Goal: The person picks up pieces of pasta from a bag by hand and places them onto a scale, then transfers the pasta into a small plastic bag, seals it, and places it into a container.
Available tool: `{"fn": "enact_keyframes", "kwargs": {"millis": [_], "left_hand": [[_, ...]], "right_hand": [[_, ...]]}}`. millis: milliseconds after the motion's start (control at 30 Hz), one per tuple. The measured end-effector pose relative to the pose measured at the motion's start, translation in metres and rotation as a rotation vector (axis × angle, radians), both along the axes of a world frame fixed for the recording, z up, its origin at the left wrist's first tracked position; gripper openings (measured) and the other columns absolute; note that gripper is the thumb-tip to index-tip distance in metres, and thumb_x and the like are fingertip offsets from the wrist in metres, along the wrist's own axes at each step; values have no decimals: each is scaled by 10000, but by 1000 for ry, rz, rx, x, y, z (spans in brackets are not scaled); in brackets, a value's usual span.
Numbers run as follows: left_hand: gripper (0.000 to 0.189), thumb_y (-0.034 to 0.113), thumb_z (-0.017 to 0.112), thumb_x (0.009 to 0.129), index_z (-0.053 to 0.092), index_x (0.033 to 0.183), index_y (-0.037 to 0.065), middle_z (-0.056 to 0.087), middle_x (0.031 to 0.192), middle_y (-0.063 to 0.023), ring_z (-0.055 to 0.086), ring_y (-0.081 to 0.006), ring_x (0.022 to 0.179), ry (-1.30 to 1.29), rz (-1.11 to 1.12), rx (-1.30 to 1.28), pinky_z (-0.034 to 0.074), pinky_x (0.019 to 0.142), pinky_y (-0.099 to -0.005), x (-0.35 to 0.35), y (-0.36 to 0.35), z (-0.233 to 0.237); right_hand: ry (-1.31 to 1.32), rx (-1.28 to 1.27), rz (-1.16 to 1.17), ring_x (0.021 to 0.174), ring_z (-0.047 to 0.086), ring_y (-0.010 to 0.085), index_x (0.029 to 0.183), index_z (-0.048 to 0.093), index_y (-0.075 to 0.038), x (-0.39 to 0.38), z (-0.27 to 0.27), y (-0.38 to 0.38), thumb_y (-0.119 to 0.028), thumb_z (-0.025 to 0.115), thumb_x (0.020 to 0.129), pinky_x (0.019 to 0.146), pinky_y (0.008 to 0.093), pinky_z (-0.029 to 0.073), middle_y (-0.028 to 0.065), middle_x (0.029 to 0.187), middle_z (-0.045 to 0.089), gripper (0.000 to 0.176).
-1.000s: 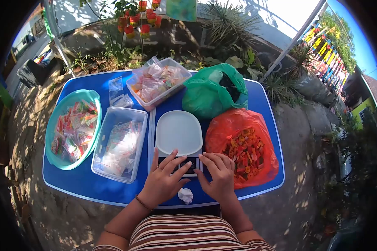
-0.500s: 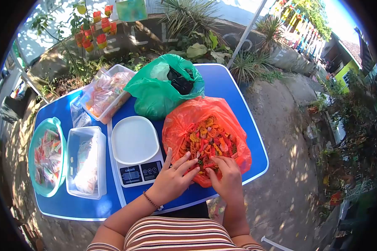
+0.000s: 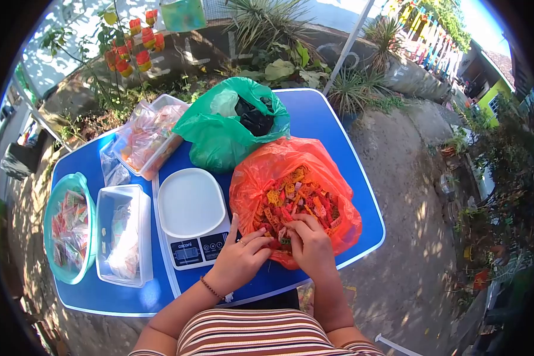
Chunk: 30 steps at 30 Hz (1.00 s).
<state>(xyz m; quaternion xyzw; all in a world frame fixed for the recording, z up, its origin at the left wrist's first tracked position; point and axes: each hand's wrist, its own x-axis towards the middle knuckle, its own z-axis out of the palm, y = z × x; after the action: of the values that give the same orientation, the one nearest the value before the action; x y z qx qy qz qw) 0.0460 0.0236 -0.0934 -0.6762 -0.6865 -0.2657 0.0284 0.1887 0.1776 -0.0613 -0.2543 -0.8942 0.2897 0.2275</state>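
Small red, orange and yellow pieces [image 3: 299,193], some with a lattice pattern like crackers, fill an open red plastic bag [image 3: 338,172]. My left hand [image 3: 243,255] is over the bag's near left side, one finger raised and the others bent together against the pieces. Thumb and fingers of my right hand [image 3: 311,243] are pinched just beside it, low over the pile. Whatever lies between the fingertips of either hand is too small and covered to name. A white digital kitchen scale [image 3: 191,202] with a bare top stands left of my left hand.
Behind the red bag sits a green plastic bag [image 3: 210,142] with black plastic inside. To the left on the blue folding table [image 3: 311,107] are a clear tub [image 3: 145,204] of small bags, a green basin [image 3: 89,249] of packets and a container [image 3: 166,151] of bagged food.
My right hand has moved slightly left and its fingers have drawn together. My left hand stays nearly in place, fingers a bit lower. The view has shifted a little.
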Motion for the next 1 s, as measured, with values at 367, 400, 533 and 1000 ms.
{"fn": "enact_keyframes", "kwargs": {"millis": [367, 400, 533, 1000], "left_hand": [[37, 153, 702, 897, 739, 903, 151, 733, 1102, 27, 678, -180, 1184, -10, 32, 88, 189, 1240, -687, 4, -3, -1], [39, 154, 705, 898, 742, 909, 152, 732, 1103, 29, 675, -177, 1187, -7, 34, 85, 187, 1241, -687, 4, -4, -1], [63, 122, 765, 841, 747, 881, 168, 734, 1063, 39, 695, -171, 1144, 18, 51, 104, 216, 1233, -680, 4, -6, 3], [33, 149, 725, 880, 742, 907, 160, 727, 1062, 49, 679, -155, 1158, -55, -1, 108, 227, 1239, -657, 5, -3, 2]], "right_hand": [[-19, 230, -107, 1198, 573, 407, 1213, 661, -49, -41, -13, 35, -108, 653, 935, 1007, 512, 463, 154, 1279, 644, 284], [-28, 262, -94, 1196, 572, 408, 1248, 646, -57, -54, -18, 39, -120, 646, 941, 1011, 513, 460, 153, 1308, 632, 313], [-144, 354, -98, 1217, 569, 373, 1223, 673, -50, -77, -23, 32, -169, 641, 955, 1045, 498, 444, 152, 1310, 649, 295], [-154, 33, -550, 888, 720, 424, 1108, 691, -5, -2, -20, 80, -101, 621, 985, 776, 492, 568, 253, 945, 728, 171]]}}
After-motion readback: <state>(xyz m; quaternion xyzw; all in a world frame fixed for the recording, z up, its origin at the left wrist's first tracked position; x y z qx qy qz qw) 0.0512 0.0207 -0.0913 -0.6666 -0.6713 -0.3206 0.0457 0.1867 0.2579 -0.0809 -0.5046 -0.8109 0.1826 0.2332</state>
